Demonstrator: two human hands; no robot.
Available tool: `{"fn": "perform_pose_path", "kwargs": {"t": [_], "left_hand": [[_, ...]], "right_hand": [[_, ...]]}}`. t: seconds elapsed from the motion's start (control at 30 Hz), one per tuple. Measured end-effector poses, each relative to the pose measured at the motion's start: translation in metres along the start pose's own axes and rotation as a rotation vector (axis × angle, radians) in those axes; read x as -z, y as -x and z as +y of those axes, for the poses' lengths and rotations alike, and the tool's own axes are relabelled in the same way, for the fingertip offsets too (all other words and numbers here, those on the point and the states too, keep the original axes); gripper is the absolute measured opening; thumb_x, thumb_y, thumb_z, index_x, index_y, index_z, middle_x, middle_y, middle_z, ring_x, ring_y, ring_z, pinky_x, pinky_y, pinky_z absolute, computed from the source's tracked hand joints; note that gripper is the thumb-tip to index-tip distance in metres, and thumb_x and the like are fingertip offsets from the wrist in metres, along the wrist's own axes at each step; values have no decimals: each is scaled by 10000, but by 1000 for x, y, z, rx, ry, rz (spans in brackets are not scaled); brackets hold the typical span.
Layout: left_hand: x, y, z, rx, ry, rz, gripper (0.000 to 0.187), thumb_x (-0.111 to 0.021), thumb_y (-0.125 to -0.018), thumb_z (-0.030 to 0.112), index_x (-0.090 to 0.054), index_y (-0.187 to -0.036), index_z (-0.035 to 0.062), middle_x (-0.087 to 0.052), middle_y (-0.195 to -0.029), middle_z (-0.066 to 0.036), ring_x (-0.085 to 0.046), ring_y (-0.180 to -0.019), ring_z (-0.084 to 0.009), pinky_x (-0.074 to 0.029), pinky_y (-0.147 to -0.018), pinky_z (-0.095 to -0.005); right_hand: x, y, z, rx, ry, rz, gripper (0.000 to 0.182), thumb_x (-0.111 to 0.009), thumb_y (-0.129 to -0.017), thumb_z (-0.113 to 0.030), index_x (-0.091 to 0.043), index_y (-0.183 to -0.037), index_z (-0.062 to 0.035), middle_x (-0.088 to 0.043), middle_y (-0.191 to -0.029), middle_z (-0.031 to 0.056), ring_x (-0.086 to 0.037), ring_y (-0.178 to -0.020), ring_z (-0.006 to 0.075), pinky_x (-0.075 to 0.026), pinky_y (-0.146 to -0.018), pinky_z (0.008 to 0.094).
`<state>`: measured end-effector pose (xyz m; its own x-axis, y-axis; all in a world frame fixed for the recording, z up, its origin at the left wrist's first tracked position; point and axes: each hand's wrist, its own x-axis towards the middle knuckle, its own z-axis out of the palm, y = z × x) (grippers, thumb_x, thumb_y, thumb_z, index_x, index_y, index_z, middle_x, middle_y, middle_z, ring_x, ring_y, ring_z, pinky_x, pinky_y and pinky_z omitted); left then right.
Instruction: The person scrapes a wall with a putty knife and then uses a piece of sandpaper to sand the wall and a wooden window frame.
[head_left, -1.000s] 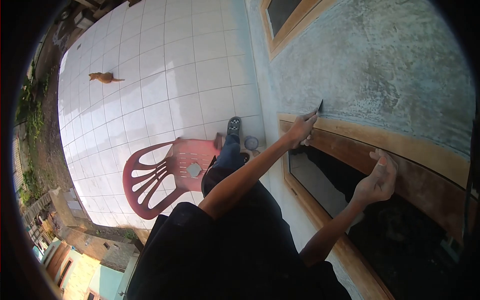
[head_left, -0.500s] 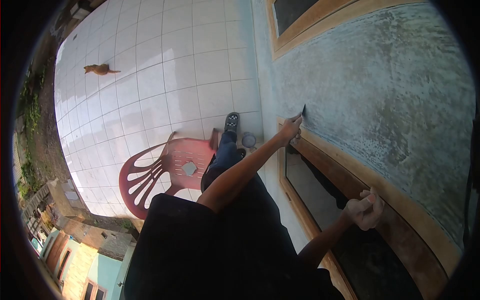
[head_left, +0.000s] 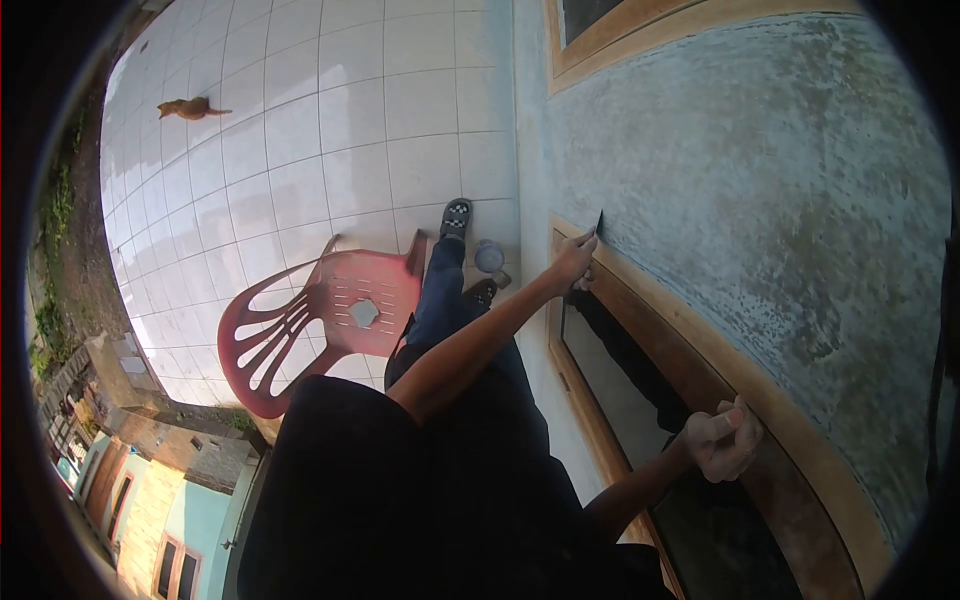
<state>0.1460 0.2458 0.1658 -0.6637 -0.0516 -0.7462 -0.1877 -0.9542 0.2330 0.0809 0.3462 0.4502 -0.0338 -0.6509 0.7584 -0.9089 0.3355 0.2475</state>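
My left hand (head_left: pixel 572 264) is closed round a small tool whose thin dark blade (head_left: pixel 599 222) points at the mottled blue-grey wall (head_left: pixel 720 190), close to the corner of the wooden window frame (head_left: pixel 690 330). Whether the blade touches the wall is unclear. Farther along the same frame, my right hand (head_left: pixel 722 441) is closed, its fingers curled and the thumb pressed against them. Pale dust coats its skin. Anything within those fingers is hidden.
A red plastic chair (head_left: pixel 375 285) with a pale object (head_left: pixel 363 312) on its seat stands on the white tiled floor (head_left: pixel 350 120). A small bowl (head_left: pixel 489 257) lies near my feet. An orange cat (head_left: pixel 190 108) is farther off. Another window frame (head_left: pixel 600 45) borders the wall.
The view has shifted, so the chair, cat and feet appear slightly higher and farther left. My left hand stays closed round the tool by the frame corner; my right hand remains closed.
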Motion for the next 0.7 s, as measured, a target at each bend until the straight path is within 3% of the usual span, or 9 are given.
{"fn": "perform_pose_path", "kwargs": {"t": [0.13, 0.3, 0.4, 0.47, 0.5, 0.57, 0.7], "left_hand": [[-5, 32, -23, 32, -22, -57, 528, -414, -1003, 310, -237, -1494, 232, -398, -648, -3, -392, -464, -94, -323, -354, -216], [30, -51, -34, 19, 87, 65, 530, -417, -1003, 305, -237, -1494, 218, -395, -646, -2, -389, -460, -90, -329, -345, -217], [26, -40, -19, 35, 85, 80, 532, -411, -1004, 296, -231, -1494, 193, -400, -648, -7, -385, -452, -85, -329, -340, -210], [22, -17, -22, -55, 18, -26, 536, -402, -1007, 290, -217, -1496, 174, -397, -644, -5, -380, -448, -84, -326, -337, -204], [23, -20, -25, -52, 20, -26, 536, -402, -1007, 290, -217, -1496, 174, -397, -644, -5, -380, -448, -84, -326, -337, -204], [25, -28, -20, -83, 23, 13, 534, -402, -1008, 290, -217, -1496, 177, -389, -640, -4, -379, -452, -84, -326, -336, -206], [46, -71, -18, -8, 110, 107, 532, -404, -1009, 296, -223, -1496, 181, -386, -641, -7, -376, -454, -83, -328, -338, -210]], "right_hand": [[-2, -1, 2, 45, -14, 45, 294, -476, -977, -168, -537, -755, 15, -506, -473, 37, -449, -345, 114, -372, -346, 224], [1, 0, -1, 1, -82, 67, 317, -458, -983, -173, -533, -757, 36, -467, -461, 36, -406, -338, 98, -342, -333, 219], [-6, 8, -6, -23, -183, 48, 325, -448, -988, -180, -532, -773, 49, -462, -475, 37, -384, -337, 95, -326, -334, 208], [-15, 17, -14, -191, -494, 38, 307, -463, -986, -174, -535, -793, 54, -491, -501, 52, -414, -361, 110, -356, -368, 217], [-20, 21, -18, -191, -494, 34, 307, -463, -986, -174, -535, -793, 54, -491, -501, 52, -414, -361, 110, -356, -368, 217], [-31, 25, -25, -256, -551, -123, 278, -485, -978, -161, -538, -807, 51, -518, -522, 70, -452, -397, 129, -395, -415, 237], [-48, 40, -33, -321, -601, -192, 258, -511, -966, -152, -542, -805, 47, -538, -535, 78, -477, -427, 135, -409, -444, 250]]}}
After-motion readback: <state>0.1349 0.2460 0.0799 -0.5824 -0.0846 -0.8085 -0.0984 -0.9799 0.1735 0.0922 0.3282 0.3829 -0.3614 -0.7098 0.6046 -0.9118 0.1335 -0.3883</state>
